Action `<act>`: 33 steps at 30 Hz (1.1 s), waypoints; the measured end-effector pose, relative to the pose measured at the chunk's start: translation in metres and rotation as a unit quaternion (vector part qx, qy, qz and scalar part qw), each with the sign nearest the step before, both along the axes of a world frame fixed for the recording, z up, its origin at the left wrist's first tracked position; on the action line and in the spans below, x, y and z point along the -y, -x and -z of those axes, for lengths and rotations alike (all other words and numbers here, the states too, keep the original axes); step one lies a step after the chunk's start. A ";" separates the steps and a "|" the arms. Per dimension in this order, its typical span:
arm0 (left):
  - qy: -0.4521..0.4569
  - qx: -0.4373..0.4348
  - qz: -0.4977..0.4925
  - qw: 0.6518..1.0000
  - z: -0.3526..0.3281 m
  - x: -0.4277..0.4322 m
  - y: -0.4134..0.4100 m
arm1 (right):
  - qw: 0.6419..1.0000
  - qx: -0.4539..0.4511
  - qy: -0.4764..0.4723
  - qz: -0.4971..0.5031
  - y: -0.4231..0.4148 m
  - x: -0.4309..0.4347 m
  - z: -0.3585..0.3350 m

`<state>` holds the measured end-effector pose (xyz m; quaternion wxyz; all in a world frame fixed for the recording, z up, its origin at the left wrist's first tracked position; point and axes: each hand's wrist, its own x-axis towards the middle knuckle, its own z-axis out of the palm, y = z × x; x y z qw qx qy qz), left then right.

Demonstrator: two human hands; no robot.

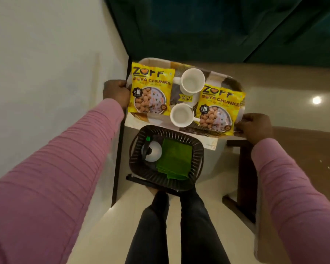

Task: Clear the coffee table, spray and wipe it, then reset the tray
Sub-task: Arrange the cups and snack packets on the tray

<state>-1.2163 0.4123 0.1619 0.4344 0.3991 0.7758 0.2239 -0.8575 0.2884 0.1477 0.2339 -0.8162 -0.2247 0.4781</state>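
Observation:
A patterned tray point(220, 78) carries two yellow soya chunk packets, one at its left point(151, 88) and one at its right point(218, 109), plus two white mugs, one farther point(191, 80) and one nearer point(181, 115). My left hand point(116, 93) grips the tray's left edge. At the right edge, my right hand point(254, 127) holds the tray. Below the tray a dark basket point(197, 161) holds a folded green cloth point(174, 161) and a spray bottle point(151, 150) seen from its top.
A dark green sofa point(217, 25) fills the top of the view. A pale glass-topped table point(46, 73) with a dark frame lies to the left. A dark wooden furniture frame point(244, 180) stands at the right. My legs point(171, 225) stand on the light floor.

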 end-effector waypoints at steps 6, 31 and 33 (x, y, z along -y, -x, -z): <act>0.008 0.045 -0.034 0.998 0.093 -0.050 -0.007 | 1.000 -0.017 -0.016 0.012 -0.005 -0.051 0.101; 0.105 0.023 -0.022 0.994 0.211 -0.040 0.000 | 0.993 0.018 0.110 -0.039 0.004 -0.042 0.227; 0.105 0.027 -0.023 0.994 0.209 -0.040 -0.002 | 0.992 0.020 0.113 -0.042 0.007 -0.041 0.228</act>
